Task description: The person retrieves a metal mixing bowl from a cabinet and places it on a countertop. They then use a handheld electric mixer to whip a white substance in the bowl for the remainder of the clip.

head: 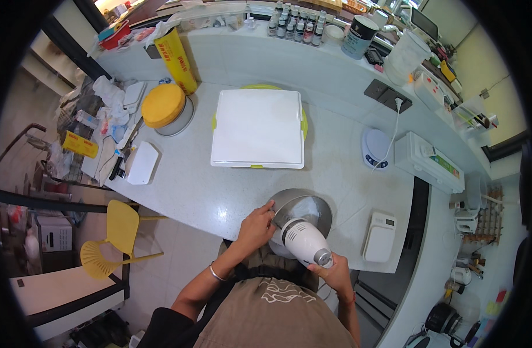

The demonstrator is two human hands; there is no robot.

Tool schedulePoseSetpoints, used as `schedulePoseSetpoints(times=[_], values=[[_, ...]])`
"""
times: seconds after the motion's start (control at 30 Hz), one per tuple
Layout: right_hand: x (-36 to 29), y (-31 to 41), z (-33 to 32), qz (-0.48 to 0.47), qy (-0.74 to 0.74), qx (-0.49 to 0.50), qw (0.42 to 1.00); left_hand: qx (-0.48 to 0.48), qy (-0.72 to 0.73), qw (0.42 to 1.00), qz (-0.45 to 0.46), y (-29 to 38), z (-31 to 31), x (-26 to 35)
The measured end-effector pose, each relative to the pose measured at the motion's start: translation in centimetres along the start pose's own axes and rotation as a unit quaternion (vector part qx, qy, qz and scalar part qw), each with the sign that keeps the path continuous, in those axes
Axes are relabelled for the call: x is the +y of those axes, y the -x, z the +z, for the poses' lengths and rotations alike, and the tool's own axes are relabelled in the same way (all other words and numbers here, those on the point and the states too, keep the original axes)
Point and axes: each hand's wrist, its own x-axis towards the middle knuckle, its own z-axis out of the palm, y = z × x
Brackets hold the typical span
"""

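At the counter's front edge a metal mixing bowl (325, 216) leans towards me, something whitish (307, 206) inside it. My left hand (256, 227) grips the left rim of this bowl, a ring on one finger. A white electric hand mixer (304, 240) lies over the bowl's near side, its head above the opening. My right hand (336, 273) is closed around the mixer's rear end. The beaters are hidden under the mixer's body, so I cannot tell how deep they sit or whether they turn.
Behind the bowl sits a white lidded box (258, 128). A kitchen scale (375, 148) and another white scale (379, 237) stand to the right. On the left are a yellow sponge cake (163, 105), a knife (117, 166) and a yellow chair (122, 228). A white cord (395, 130) hangs from the wall socket (387, 95).
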Motion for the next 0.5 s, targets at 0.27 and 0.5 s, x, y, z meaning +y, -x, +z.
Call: schedulePoseSetpoints(times=[0.27, 0.5], values=[[1.1, 0.0, -0.4, -0.009, 0.01, 0.113, 0.993, -0.005, 0.012, 1.0, -0.011, 0.2, -0.2, -0.4], [1.4, 1.7, -1.8, 0.031, 0.094, 0.027, 0.995, -0.004, 0.017, 1.0, 0.004, 0.1, -0.1, -0.3]])
